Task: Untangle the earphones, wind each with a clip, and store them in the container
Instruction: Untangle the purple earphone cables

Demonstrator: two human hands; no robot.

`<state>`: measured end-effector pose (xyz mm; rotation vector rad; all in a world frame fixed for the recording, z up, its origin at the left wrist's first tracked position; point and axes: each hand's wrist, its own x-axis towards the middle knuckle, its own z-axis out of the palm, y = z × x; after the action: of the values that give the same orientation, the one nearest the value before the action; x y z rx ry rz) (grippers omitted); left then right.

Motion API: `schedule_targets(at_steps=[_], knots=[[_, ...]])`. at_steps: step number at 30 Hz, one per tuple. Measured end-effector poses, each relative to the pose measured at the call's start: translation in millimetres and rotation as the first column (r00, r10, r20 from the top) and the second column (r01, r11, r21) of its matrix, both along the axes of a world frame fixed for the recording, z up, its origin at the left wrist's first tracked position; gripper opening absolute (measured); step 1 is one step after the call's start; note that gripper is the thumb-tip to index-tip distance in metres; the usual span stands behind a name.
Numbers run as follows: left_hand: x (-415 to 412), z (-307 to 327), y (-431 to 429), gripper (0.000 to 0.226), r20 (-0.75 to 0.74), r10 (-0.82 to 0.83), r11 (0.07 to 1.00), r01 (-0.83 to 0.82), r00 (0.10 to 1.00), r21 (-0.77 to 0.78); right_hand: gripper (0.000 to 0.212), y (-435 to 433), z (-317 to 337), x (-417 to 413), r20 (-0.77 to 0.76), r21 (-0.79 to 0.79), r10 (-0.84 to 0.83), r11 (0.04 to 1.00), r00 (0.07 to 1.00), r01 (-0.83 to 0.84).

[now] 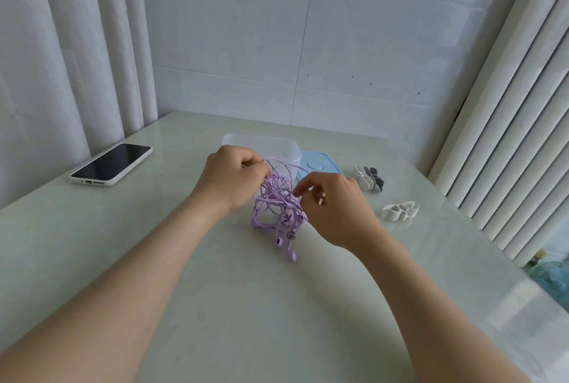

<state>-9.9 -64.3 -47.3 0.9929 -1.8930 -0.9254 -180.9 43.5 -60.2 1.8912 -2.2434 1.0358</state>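
Right, nearest me is the table (215,305), a glossy, pale greenish top, smooth and catching soft reflections from the right. Both bare forearms stretch out across it. My left hand (229,177) has its fingers curled in, pinching cord at the top of the earphones (275,197), a thin lilac tangle of loops lifted mid-table, with rounded buds dangling low toward the surface. My right hand (335,213) pinches a strand on the tangle's right side between thumb and forefinger, the other fingers loosely bent. Off to the right sit the white clips (400,210), curvy little shapes, and farther back the white and grey clips (369,177) bunched together. Just behind the hands stands the container (289,148), clear plastic with rounded corners, lying open, its light blue lid (320,165) flat just beside it. Far left lies a dark-screened phone (112,164) in a white case. Beyond that, a white tiled wall (308,43), with pale pleated curtains (61,74) on either side.
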Motion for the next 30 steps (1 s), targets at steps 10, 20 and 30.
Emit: schedule_targets(at_steps=[10,20,30], knots=[[-1,-9,-4,0.022,0.027,0.244,0.924,-0.224,0.969,-0.31,0.01,4,4,2,0.18,0.005,0.152,0.988,0.972,-0.155],[-2,-4,4,0.044,0.285,0.061,0.997,-0.072,0.957,0.031,0.012,5,5,4,0.193,-0.009,0.144,0.989,0.971,-0.145],[0,-6,8,0.043,-0.18,-0.44,0.793,0.475,0.88,0.381,0.014,7,13,-5,0.43,-0.072,-0.007,0.996,0.903,0.042]])
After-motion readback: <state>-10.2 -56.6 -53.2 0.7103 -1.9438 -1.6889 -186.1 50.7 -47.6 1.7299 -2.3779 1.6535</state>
